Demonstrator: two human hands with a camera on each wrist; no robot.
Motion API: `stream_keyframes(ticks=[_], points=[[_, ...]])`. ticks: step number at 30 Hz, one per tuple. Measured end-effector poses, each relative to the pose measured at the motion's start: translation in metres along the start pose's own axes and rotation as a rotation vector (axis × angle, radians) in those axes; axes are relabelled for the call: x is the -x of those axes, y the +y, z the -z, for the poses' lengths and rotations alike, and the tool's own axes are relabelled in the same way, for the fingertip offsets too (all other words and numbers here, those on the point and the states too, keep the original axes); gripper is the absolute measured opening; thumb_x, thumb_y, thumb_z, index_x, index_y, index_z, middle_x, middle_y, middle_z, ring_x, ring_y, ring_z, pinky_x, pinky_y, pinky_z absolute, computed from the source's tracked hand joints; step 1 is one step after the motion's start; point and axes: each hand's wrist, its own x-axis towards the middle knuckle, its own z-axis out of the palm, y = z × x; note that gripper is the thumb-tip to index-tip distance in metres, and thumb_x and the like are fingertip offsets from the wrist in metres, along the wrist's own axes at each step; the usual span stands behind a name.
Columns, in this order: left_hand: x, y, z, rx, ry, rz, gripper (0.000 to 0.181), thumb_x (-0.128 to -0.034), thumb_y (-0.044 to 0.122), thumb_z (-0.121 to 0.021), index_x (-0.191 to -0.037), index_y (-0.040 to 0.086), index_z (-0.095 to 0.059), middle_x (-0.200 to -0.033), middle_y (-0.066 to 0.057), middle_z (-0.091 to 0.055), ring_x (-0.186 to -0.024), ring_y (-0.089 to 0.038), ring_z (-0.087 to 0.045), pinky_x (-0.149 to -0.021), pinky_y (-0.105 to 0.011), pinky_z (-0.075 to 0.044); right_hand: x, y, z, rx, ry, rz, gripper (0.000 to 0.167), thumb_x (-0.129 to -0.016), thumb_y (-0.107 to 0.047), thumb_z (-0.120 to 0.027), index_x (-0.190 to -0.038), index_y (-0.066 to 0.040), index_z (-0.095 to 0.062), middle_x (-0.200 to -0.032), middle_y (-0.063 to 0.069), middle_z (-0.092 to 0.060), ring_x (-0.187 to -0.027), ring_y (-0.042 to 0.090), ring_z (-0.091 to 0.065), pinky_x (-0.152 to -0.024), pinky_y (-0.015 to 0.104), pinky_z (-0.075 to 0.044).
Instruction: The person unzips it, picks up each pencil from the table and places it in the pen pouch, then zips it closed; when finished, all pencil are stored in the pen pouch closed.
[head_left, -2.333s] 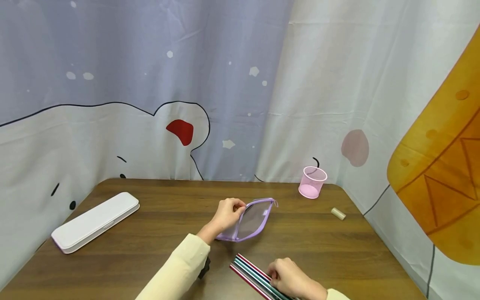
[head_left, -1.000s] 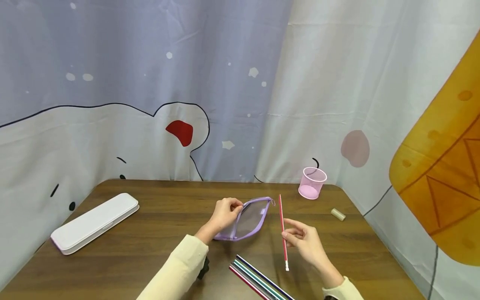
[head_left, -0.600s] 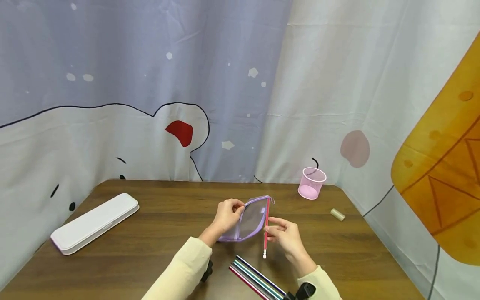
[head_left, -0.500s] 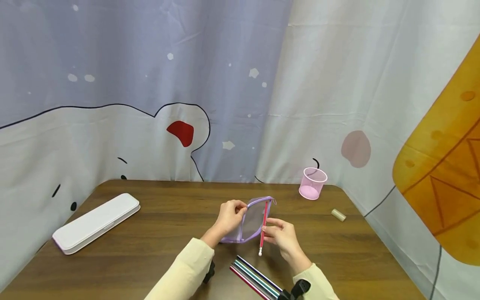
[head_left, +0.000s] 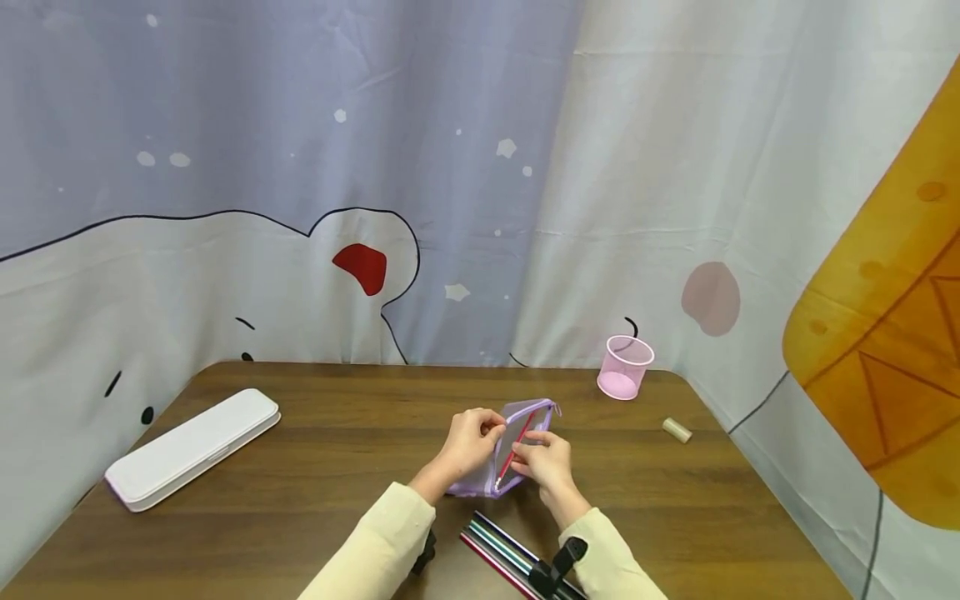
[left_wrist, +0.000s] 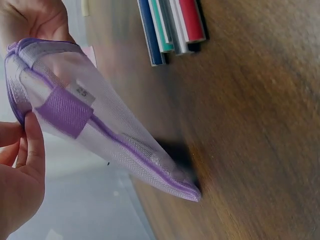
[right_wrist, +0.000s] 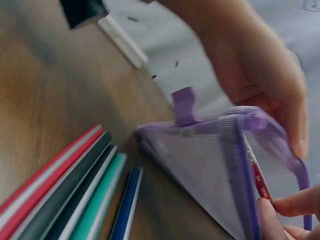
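Observation:
A purple-edged mesh pencil pouch point(head_left: 474, 485) is held with its zip opening spread. My left hand point(head_left: 467, 446) pinches its rim between thumb and fingertips, which the left wrist view shows on the pouch point(left_wrist: 120, 125) edge. My right hand point(head_left: 545, 462) pinches a red pencil point(head_left: 516, 447) that lies slanted in the pouch's mouth, white eraser end nearest me. In the right wrist view lettering shows on the pencil point(right_wrist: 261, 187) inside the opening. Several striped pencils point(head_left: 504, 543) lie side by side below the hands, partly hidden by the right wrist's camera strap.
A white pencil case point(head_left: 193, 448) lies at the left of the wooden table point(head_left: 322, 500). Towards the back right stand a pink mesh cup point(head_left: 625, 367) and, nearer, a small beige cylinder point(head_left: 677, 430). A printed curtain point(head_left: 480, 183) hangs behind.
My right hand lifted the red pencil from the row, brought it up and left to the pouch, and tilted it into the opening. My left hand kept hold of the pouch, shifting slightly right.

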Motion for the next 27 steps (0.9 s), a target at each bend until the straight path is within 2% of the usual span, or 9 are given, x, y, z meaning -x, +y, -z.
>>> stream_keyframes(ticks=[6,10,14,17,20,24,27], points=[[0.000,-0.001,0.000,-0.006,0.012,0.004,0.008,-0.0791,0.007,-0.061,-0.082,0.002,-0.067,-0.071,-0.005,-0.065,-0.060,-0.005,-0.049,-0.053,-0.014,-0.039,0.001,0.006,-0.004,0.105,-0.020,0.031,0.037,-0.074,0.006,-0.062,-0.106,0.015,-0.047,-0.070,0.010,-0.065,-0.056,0.011,-0.061,-0.055,0.026,-0.053],[0.000,-0.003,0.002,-0.006,0.011,0.018,0.009,-0.0795,0.008,-0.061,-0.083,0.003,-0.068,-0.072,-0.005,-0.066,-0.060,-0.005,-0.051,-0.054,-0.014,-0.040,0.004,0.008,-0.002,0.131,-0.055,0.064,0.036,-0.075,0.005,-0.061,-0.106,0.017,-0.047,-0.080,0.022,-0.065,-0.063,0.015,-0.063,-0.059,0.028,-0.054],[-0.001,-0.006,0.006,-0.020,0.018,0.022,0.009,-0.0796,0.008,-0.061,-0.083,0.004,-0.068,-0.072,-0.004,-0.066,-0.060,-0.004,-0.050,-0.054,-0.014,-0.039,0.010,0.005,0.003,0.154,-0.088,0.118,0.031,-0.075,0.006,-0.059,-0.103,0.017,-0.049,-0.081,0.023,-0.065,-0.065,0.018,-0.064,-0.060,0.028,-0.054],[-0.002,-0.007,0.008,-0.025,0.025,0.023,0.009,-0.0797,0.009,-0.061,-0.083,0.004,-0.068,-0.071,-0.003,-0.065,-0.059,-0.004,-0.049,-0.054,-0.014,-0.039,0.016,0.002,0.013,0.236,-0.128,0.191,0.028,-0.074,0.005,-0.060,-0.099,0.015,-0.054,-0.076,0.018,-0.065,-0.064,0.018,-0.064,-0.057,0.028,-0.054],[-0.002,-0.008,0.009,-0.018,0.022,0.025,0.009,-0.0798,0.009,-0.061,-0.083,0.004,-0.068,-0.071,-0.003,-0.065,-0.059,-0.004,-0.048,-0.054,-0.014,-0.038,0.025,0.002,0.027,0.400,-0.223,0.288,0.023,-0.073,0.000,-0.065,-0.092,0.012,-0.058,-0.075,0.017,-0.065,-0.061,0.017,-0.063,-0.053,0.025,-0.052],[-0.002,-0.009,0.011,-0.008,0.015,0.033,0.009,-0.0796,0.008,-0.061,-0.082,0.003,-0.068,-0.071,-0.003,-0.065,-0.059,-0.003,-0.048,-0.054,-0.014,-0.039,0.043,0.002,0.048,0.696,-0.438,0.424,0.019,-0.072,-0.008,-0.069,-0.084,0.003,-0.063,-0.072,0.010,-0.066,-0.060,0.006,-0.058,-0.053,0.018,-0.048],[-0.002,-0.010,0.013,-0.006,0.012,0.039,0.009,-0.0799,0.008,-0.061,-0.083,0.003,-0.068,-0.072,-0.004,-0.065,-0.060,-0.004,-0.048,-0.054,-0.014,-0.039,0.058,0.001,0.059,0.857,-0.579,0.486,0.016,-0.069,-0.011,-0.072,-0.079,-0.002,-0.064,-0.068,0.002,-0.065,-0.059,-0.002,-0.053,-0.054,0.015,-0.044]])
